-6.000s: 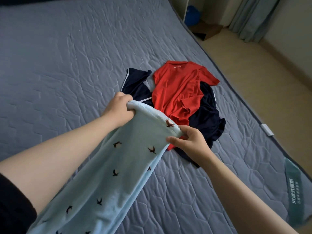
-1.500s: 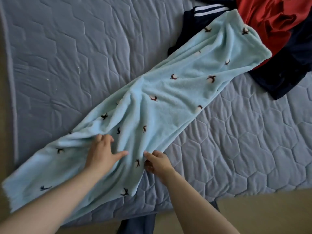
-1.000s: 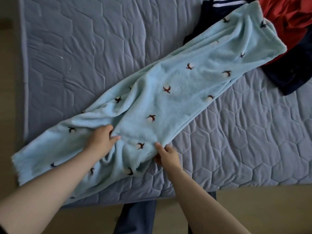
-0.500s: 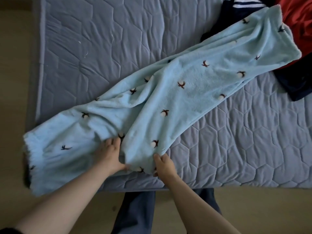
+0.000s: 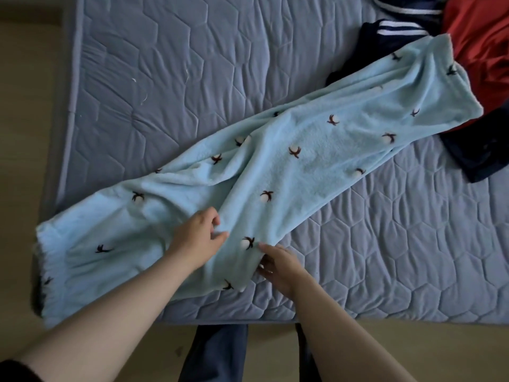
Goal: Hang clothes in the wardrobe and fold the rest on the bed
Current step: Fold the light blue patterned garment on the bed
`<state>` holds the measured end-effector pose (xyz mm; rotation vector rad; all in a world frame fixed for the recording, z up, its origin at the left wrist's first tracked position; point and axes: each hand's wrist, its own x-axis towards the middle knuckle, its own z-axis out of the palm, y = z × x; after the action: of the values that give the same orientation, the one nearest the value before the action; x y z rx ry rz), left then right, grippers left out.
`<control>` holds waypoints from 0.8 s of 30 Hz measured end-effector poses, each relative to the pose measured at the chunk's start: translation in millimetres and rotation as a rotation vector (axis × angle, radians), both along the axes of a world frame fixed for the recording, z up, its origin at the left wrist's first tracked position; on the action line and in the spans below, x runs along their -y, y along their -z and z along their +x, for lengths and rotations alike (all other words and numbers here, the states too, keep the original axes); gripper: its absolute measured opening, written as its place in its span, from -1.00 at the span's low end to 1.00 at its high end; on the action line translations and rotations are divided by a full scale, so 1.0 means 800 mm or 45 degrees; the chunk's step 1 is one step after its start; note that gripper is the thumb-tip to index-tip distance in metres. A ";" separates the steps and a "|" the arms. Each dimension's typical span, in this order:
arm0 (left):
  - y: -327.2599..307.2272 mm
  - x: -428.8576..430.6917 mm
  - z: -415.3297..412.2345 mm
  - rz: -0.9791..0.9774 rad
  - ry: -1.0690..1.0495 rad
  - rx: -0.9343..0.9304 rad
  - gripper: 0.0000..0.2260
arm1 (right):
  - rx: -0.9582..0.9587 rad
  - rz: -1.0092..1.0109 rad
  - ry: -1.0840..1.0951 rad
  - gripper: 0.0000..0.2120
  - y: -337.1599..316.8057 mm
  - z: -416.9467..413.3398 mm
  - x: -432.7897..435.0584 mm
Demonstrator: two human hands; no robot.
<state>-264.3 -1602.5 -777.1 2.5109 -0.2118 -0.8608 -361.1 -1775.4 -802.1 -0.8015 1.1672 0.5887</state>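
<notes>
The light-blue fleece trousers point(image 5: 275, 172) lie diagonally on the quilted mattress point(image 5: 165, 78), with the gathered end overhanging its left corner. The left hand point(image 5: 197, 239) pinches a fold mid-garment. The right hand point(image 5: 279, 264) grips the near edge. The far end rests on the navy garment point(image 5: 369, 48) and the red shirt point(image 5: 479, 45).

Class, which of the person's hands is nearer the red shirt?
Right. The right hand holds the pale blue pyjama trousers below-left of the red shirt; the left hand pinches them farther left.
</notes>
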 end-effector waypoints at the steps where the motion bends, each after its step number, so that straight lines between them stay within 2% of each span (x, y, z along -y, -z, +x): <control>1: -0.002 0.010 0.005 -0.026 -0.027 0.019 -0.77 | -0.012 0.035 0.050 -0.88 0.001 0.003 0.002; 6: 0.001 0.055 0.022 -0.166 -0.028 0.194 -0.79 | -0.085 -0.095 0.281 -0.71 0.013 0.014 0.027; 10: 0.003 0.102 0.056 -0.215 0.127 0.332 -0.74 | -0.027 -0.265 0.409 -0.76 0.023 0.049 0.095; 15: 0.010 0.164 0.103 -0.197 0.119 0.323 -0.65 | 0.066 -0.413 0.410 -0.86 0.024 0.092 0.173; 21: 0.009 0.262 0.123 -0.298 0.198 0.263 -0.68 | 0.063 -1.053 0.321 -0.64 0.017 0.128 0.260; 24: 0.006 0.318 0.144 -0.339 0.199 0.271 -0.67 | 0.079 -1.114 0.256 -0.49 0.015 0.146 0.324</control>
<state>-148.7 -1856.9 -781.9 2.3525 -0.5615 -0.5778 -244.5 -2034.6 -814.1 -1.3991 1.4326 -0.1534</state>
